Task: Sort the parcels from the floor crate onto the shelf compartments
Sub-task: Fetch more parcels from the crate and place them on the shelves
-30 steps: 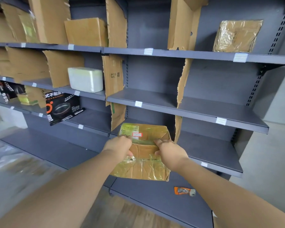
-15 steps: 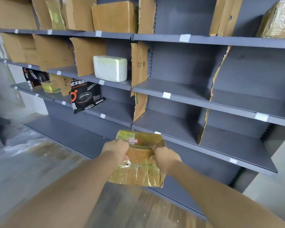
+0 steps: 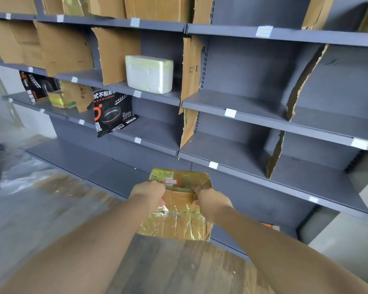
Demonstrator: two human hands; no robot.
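A brown cardboard parcel (image 3: 179, 211) wrapped in shiny clear tape, with a yellow label and a small red sticker on top, hangs in front of the lower shelves. My left hand (image 3: 148, 193) grips its left side and my right hand (image 3: 210, 201) grips its right side, fingers curled over the top edge. Behind it stands the grey metal shelf unit (image 3: 232, 107), split into compartments by torn cardboard dividers (image 3: 190, 68). The floor crate is out of view.
A white foam box (image 3: 149, 74) sits in a middle compartment. Two black pan boxes (image 3: 113, 113) lean on the lower left shelves. Brown cartons fill the upper left shelves. A small orange item (image 3: 268, 225) lies on the bottom shelf. Wood-pattern floor lies below.
The view has swung left and pulled back from the shelves. Both hands keep the same grip on the parcel, which now sits lower against the shelf unit.
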